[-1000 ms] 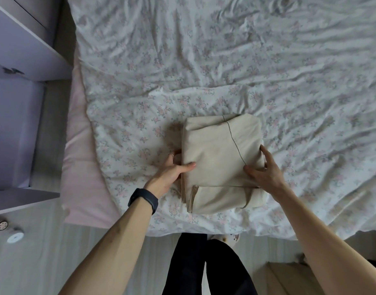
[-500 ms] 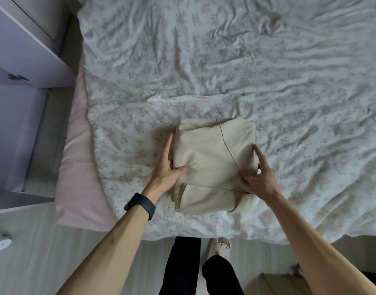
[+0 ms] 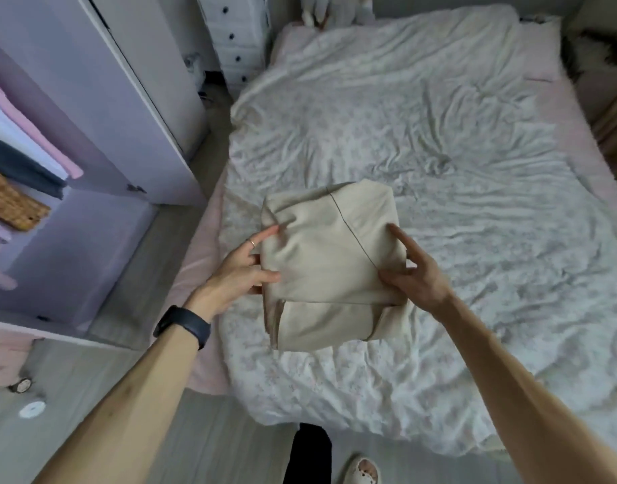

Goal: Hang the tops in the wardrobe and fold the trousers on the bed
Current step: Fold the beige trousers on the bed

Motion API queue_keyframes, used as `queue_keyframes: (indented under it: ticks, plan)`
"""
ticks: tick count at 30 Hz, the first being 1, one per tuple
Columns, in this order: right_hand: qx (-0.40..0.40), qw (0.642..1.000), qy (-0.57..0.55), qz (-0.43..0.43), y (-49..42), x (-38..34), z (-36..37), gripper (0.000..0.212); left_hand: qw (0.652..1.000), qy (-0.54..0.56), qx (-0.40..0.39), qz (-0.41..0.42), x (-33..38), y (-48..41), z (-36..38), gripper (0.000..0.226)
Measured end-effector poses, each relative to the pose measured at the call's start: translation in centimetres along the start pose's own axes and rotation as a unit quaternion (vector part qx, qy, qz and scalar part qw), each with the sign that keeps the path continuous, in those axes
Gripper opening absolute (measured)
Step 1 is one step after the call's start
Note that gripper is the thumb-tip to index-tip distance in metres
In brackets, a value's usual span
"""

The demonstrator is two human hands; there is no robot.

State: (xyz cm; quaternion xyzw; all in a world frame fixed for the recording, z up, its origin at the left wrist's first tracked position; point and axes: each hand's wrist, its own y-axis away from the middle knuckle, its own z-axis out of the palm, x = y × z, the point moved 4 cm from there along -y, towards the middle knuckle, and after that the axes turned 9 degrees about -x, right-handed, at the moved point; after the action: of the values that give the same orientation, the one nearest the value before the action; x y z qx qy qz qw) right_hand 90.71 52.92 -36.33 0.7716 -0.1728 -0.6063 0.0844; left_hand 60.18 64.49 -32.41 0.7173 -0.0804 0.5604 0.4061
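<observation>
Bedroom, floral-sheeted bed [image 3: 439,151]: folded beige trousers [image 3: 331,263] at centre; left hand [image 3: 240,270] gripped the 9 o'clock edge, right hand [image 3: 415,274] the 3 o'clock edge, fingers [image 3: 399,235] clamped on cloth.

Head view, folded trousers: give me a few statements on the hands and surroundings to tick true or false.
1. The left hand and right hand each hold one side of the folded beige trousers. True.
2. A black wristband sits on the right wrist. False: it is on the left wrist.
3. A wicker basket sits in the open wardrobe. True.
4. The trousers lie spread flat on the duvet. False: they are folded into a compact bundle.
</observation>
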Motion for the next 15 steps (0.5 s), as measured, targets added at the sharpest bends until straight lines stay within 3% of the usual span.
queue_keyframes:
  ticks: [8,15]
  plan:
    - [-0.03,0.985,0.049,-0.166,2.2,-22.8,4.9,0.087,0.982,-0.017,0.134,0.134,14.1,17.0,-7.9,0.097]
    - [-0.045,0.947,0.109,-0.298,4.7,-38.7,13.8,0.085,0.941,-0.022,0.263,0.212,19.5,29.7,-16.5,0.095]
